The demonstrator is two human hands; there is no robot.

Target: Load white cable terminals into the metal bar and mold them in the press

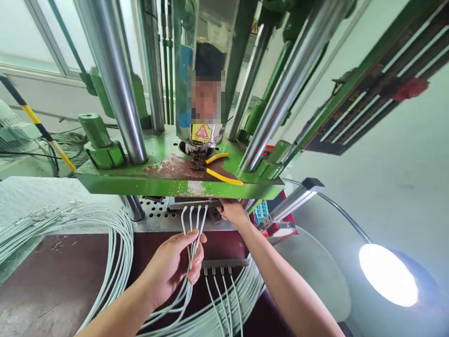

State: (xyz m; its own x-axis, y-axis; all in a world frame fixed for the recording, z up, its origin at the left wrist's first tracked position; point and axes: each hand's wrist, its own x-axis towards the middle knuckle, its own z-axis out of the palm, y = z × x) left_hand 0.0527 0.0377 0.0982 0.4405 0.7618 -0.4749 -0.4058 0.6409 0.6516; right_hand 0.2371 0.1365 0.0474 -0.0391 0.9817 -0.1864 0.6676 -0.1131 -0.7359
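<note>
My left hand is closed around a bundle of several thin white cables whose ends run up into a grey mould bar under the green press plate. At the right end of that bar my right hand reaches in, its fingers curled under the plate and partly hidden. Below my left hand lies a second grey bar with several white cables hanging from it.
Yellow-handled pliers lie on the green plate between steel columns. Coils of white cable cover the brown bench at left. A bright lamp glares at right. A person's reflection shows behind the press.
</note>
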